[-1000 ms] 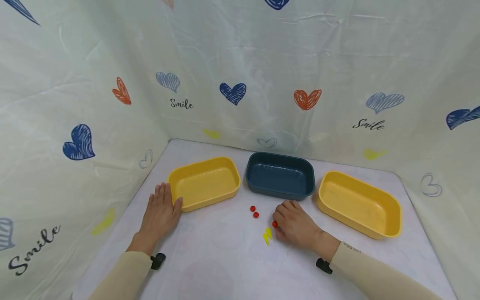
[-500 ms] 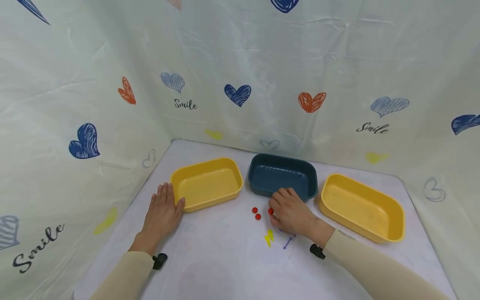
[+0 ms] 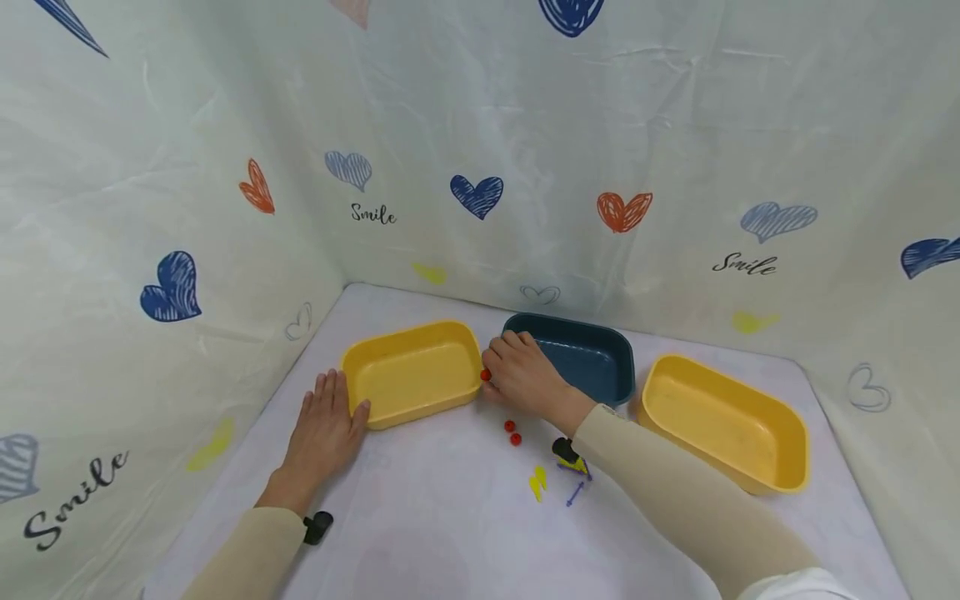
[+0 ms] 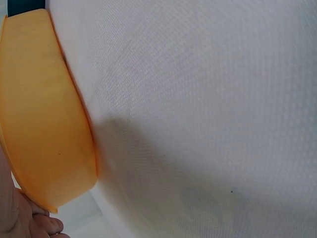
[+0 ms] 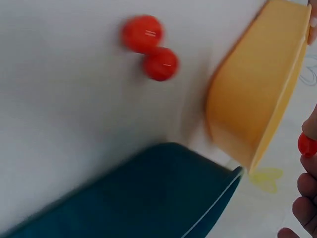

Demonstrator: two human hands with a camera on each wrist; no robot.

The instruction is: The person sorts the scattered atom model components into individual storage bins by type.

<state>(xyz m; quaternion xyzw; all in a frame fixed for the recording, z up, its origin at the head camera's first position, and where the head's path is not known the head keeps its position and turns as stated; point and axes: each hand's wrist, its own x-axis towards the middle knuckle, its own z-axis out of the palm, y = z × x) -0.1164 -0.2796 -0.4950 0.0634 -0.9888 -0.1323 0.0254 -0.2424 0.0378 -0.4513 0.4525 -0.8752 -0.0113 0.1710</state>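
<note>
Between thumb and forefinger my right hand [image 3: 525, 373] pinches a red bead [image 5: 308, 145], above the gap between the left yellow tray [image 3: 412, 375] and the dark blue tray [image 3: 592, 367]. My left hand [image 3: 322, 433] lies with straight fingers against the left yellow tray's near left corner. Two more red beads [image 3: 512, 432] sit on the table in front of the trays; the right wrist view has this bead pair [image 5: 151, 47] too. Closer to me lie small yellow pieces [image 3: 537, 482] and a thin purple piece [image 3: 575, 493], with others partly hidden by the right wrist.
A second yellow tray [image 3: 723, 425] stands at the right, beside the blue one. The white-covered table [image 3: 420, 517] ends at a cloth backdrop [image 3: 555, 125] printed with hearts, behind and to the left.
My right hand has moved up and left with the red bead, from near the yellow pieces to over the gap between trays, uncovering purple and yellow pieces. My left hand stays at the tray.
</note>
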